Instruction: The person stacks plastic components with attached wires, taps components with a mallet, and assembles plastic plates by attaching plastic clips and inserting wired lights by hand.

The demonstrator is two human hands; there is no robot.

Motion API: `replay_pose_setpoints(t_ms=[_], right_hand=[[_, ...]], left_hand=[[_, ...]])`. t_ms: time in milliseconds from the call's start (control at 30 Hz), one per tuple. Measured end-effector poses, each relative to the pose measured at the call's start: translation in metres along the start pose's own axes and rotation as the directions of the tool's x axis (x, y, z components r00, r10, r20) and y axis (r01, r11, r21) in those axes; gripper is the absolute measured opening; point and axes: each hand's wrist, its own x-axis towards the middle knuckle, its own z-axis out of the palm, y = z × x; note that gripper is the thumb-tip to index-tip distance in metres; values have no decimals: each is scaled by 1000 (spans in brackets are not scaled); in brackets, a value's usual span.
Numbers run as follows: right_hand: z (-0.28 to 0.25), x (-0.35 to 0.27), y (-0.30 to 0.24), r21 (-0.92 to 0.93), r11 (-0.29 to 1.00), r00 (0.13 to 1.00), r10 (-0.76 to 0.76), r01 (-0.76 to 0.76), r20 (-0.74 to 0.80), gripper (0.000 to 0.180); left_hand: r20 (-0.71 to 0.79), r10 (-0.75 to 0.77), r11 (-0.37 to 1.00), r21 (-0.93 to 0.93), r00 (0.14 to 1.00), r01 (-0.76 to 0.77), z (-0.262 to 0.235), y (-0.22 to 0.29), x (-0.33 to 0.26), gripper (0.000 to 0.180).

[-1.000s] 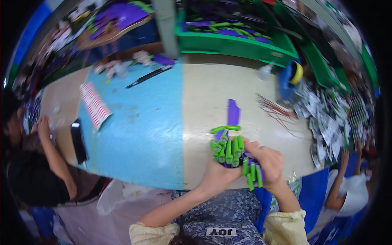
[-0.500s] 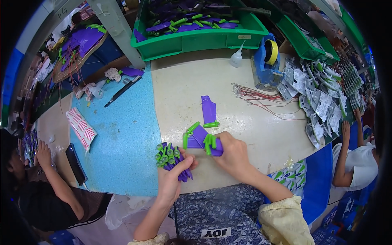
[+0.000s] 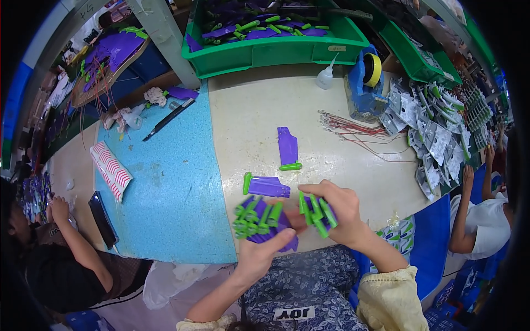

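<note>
My left hand (image 3: 258, 260) is closed round a bunch of purple flat plastic parts with green tube-like ends (image 3: 259, 220), the green ends pointing up and away from me. Close beside it on the right, my right hand (image 3: 346, 218) grips a smaller bunch of the same purple-and-green parts (image 3: 317, 212). The two bunches are slightly blurred. Just beyond them a single purple part (image 3: 270, 186) lies on the table, its green end to the left. Farther off rests another purple part (image 3: 287, 146) with its green end nearest me.
A green bin (image 3: 276, 54) full of such parts stands at the back. A dropper bottle (image 3: 324, 77), a blue tape dispenser (image 3: 361, 99), red wires (image 3: 359, 129) and grey castings (image 3: 430, 138) are to the right. A black pen (image 3: 168, 120) lies on the blue mat (image 3: 176, 187). Co-workers sit on both sides.
My left hand has moved right with its bunch, toward the right hand. The right hand has drawn right and nearer me, its bunch now lifted, and a tilted part has gone from the table.
</note>
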Motion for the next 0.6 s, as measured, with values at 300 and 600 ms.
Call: replay_pose_setpoints(t_ms=[300,600], right_hand=[[9,-9,-9,197,949,952,199,-246,233,42],[13,2,14,-56,996,998,-70,69,-8,39]], left_hand=[[-38,100,974,-200,994,-106,-9,8,1,55],[-142,-196,957,187,970,221,-44,35,-14,39]])
